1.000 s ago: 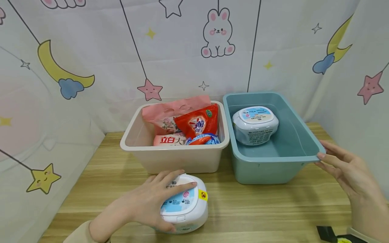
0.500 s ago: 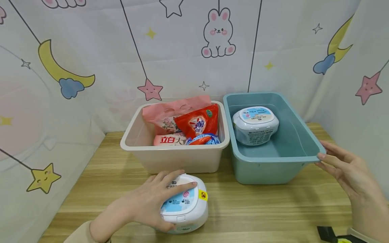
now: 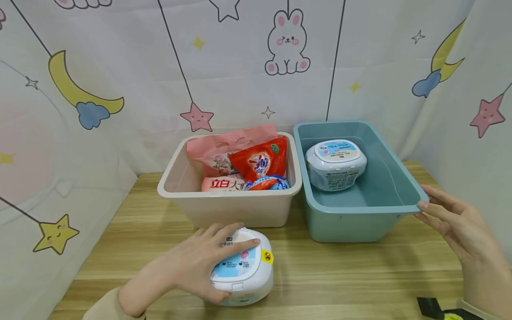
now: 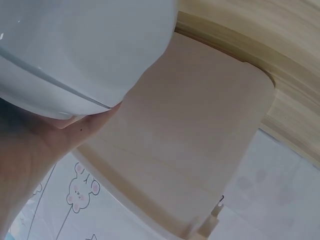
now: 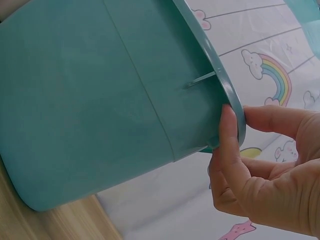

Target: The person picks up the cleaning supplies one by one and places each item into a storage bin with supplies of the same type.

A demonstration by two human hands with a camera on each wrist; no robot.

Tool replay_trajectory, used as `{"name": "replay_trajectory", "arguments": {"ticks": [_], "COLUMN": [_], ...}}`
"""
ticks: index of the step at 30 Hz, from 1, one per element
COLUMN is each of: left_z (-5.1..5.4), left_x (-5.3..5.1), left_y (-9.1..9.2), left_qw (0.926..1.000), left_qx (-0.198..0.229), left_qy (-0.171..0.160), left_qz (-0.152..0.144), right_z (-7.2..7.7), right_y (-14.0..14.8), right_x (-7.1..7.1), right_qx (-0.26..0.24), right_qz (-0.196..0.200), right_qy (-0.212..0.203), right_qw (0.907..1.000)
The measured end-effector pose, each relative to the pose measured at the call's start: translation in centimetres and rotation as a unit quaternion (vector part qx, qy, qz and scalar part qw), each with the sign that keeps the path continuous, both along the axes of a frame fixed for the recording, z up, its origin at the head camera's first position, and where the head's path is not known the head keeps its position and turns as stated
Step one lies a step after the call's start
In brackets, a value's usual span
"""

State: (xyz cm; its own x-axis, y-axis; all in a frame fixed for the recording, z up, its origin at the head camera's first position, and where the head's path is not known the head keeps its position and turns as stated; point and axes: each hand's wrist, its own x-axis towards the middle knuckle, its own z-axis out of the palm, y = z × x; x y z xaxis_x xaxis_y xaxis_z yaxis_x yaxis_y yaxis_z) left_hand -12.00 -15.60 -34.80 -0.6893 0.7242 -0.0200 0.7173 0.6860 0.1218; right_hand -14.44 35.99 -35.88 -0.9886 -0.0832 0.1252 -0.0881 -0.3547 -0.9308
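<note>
A white tub with a blue label and a yellow sticker (image 3: 256, 275) stands on the table in front of the cream bin (image 3: 236, 211). My left hand (image 3: 196, 262) grips it from the left, fingers spread over the lid and thumb at the near side; in the left wrist view the tub (image 4: 90, 45) hides most of the fingers. At the teal bin (image 3: 344, 226), my right hand (image 3: 464, 231) pinches the near right corner of the rim. The right wrist view shows the hand (image 5: 275, 170) with thumb and fingers on either side of that rim (image 5: 227, 82).
Inside the teal bin sits a second white tub (image 3: 336, 166). The cream bin holds a pink bag (image 3: 216, 155), a red bag (image 3: 264, 162) and other packs. A black and yellow object (image 3: 440, 311) lies at the lower right. A patterned curtain (image 3: 240, 66) hangs behind.
</note>
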Motion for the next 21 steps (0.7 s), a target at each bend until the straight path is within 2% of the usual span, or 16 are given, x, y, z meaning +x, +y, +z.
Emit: {"name": "replay_trajectory", "arguments": {"ticks": [3, 11, 21], "left_z": [0.1, 0.4, 1.1], "left_x": [-0.2, -0.7, -1.1], "left_y": [0.0, 0.2, 1.0], "left_qw": [0.9999, 0.9998, 0.9993], "left_qx": [-0.001, -0.010, -0.016], "left_qy": [0.011, -0.014, -0.007], "left_qz": [-0.011, -0.013, -0.033], "right_z": [0.0, 0.0, -0.2], "right_y": [0.0, -0.2, 0.0], "right_x": [0.0, 0.0, 0.0], "right_qx": [0.007, 0.011, 0.004], "right_qz": [-0.001, -0.005, 0.002], "right_qy": [0.002, 0.001, 0.007], "right_qw": [1.0000, 0.9999, 1.0000]}}
